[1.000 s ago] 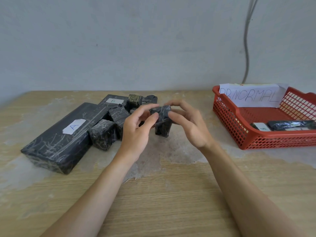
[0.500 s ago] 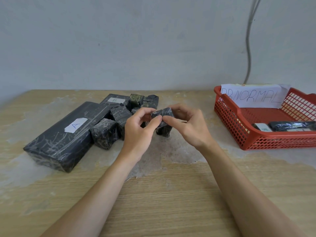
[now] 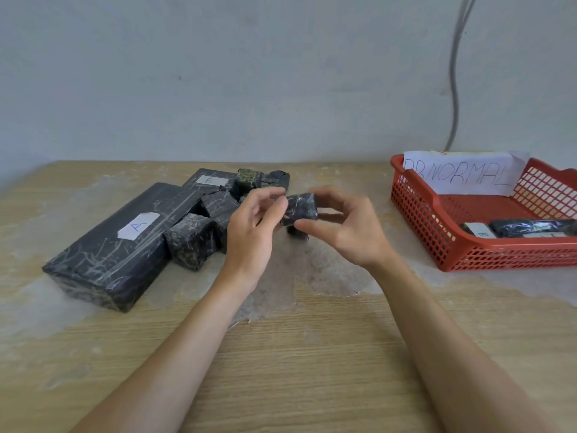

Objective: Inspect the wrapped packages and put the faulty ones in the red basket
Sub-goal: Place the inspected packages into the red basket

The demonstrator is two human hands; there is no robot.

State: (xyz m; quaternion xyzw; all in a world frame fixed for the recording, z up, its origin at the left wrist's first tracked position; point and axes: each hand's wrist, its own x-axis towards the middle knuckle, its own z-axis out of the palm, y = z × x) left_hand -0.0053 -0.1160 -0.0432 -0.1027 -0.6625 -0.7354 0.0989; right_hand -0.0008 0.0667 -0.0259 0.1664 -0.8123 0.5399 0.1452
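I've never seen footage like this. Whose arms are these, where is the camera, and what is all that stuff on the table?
There is no machine here. A person works with bare hands, and one camera worn on the head looks forward and down, so the arms seem to reach out from you.

The left hand and the right hand pinch one small package between their fingertips, held up over the table, probably to check its wrapping.

On the left of the table lie more dark wrapped parcels: the long package A, package B behind it, and a cluster of little packages.

On the right stands the red basket, with a handwritten paper sign at its back and a few packages inside.
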